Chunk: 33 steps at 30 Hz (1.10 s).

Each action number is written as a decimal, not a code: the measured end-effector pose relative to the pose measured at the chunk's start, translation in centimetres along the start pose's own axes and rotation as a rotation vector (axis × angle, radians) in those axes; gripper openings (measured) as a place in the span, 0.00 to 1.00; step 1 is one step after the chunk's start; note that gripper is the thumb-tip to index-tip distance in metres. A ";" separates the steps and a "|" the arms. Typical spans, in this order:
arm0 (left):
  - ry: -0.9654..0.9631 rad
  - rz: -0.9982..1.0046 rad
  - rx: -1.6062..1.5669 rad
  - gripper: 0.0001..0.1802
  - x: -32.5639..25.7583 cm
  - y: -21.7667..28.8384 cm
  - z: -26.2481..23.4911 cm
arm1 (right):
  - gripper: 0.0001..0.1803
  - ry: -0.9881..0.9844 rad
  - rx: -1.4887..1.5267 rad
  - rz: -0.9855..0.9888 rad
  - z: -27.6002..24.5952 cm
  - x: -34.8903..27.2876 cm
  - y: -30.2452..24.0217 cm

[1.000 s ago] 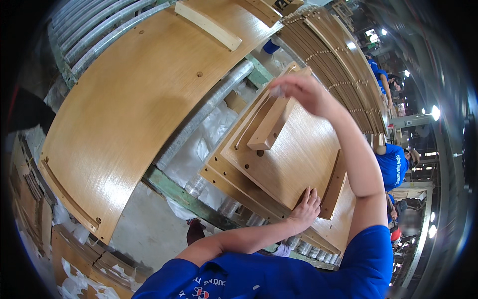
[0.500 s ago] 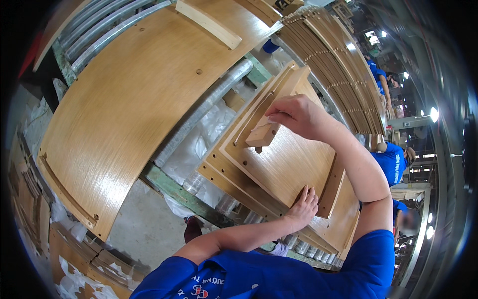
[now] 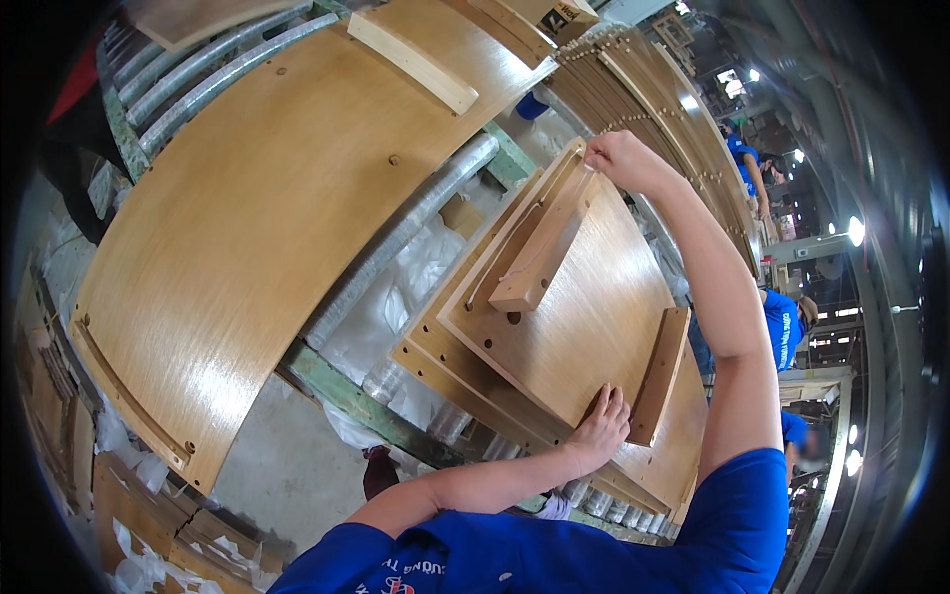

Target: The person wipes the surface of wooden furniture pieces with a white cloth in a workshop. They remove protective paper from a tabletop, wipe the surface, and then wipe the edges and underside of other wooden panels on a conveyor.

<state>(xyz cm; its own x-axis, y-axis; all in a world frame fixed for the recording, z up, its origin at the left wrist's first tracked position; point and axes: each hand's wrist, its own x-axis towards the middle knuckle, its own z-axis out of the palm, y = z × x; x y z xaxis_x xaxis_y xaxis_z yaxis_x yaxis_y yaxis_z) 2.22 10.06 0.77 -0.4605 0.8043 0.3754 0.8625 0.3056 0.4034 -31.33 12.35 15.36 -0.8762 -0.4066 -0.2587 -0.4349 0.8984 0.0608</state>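
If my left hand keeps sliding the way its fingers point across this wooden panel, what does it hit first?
Likely the raised wooden batten fixed along the panel. The left hand lies flat at the panel's near edge, fingers aimed up and slightly right, with the batten close beside the fingertips. Depth is hard to judge.

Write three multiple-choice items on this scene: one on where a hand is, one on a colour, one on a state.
1. Where is the right hand?
A. at the far top corner of the upper wooden panel
B. on the floor
C. on the large curved panel

2. What colour is the person's shirt sleeve?
A. red
B. blue
C. white

3. How does the left hand rest?
A. clenched around a tool
B. raised in the air
C. fingers spread on the panel's near edge

Answers: 1 A, it grips that corner; 2 B, the sleeve is plainly blue; 3 C, the fingers lie flat on the wood.
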 end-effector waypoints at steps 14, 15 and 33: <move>0.028 0.032 0.016 0.21 -0.2 0.9 -0.1 | 0.10 -0.034 -0.252 0.169 -0.6 1.9 4.6; 0.020 0.042 0.003 0.21 -0.2 1.3 -0.1 | 0.10 -0.032 -0.239 0.205 -0.7 0.7 5.0; -0.040 0.150 -1.105 0.15 -6.2 -0.2 2.4 | 0.09 0.540 0.895 0.103 14.4 -16.9 -17.7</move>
<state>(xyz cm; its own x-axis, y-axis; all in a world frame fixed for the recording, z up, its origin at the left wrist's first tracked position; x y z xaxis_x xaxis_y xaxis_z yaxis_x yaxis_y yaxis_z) 5.39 6.26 -3.65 -0.3431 0.8171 0.4633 0.2393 -0.4009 0.8843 -5.77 5.69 4.76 -0.9724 -0.1430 0.1845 -0.2331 0.6378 -0.7341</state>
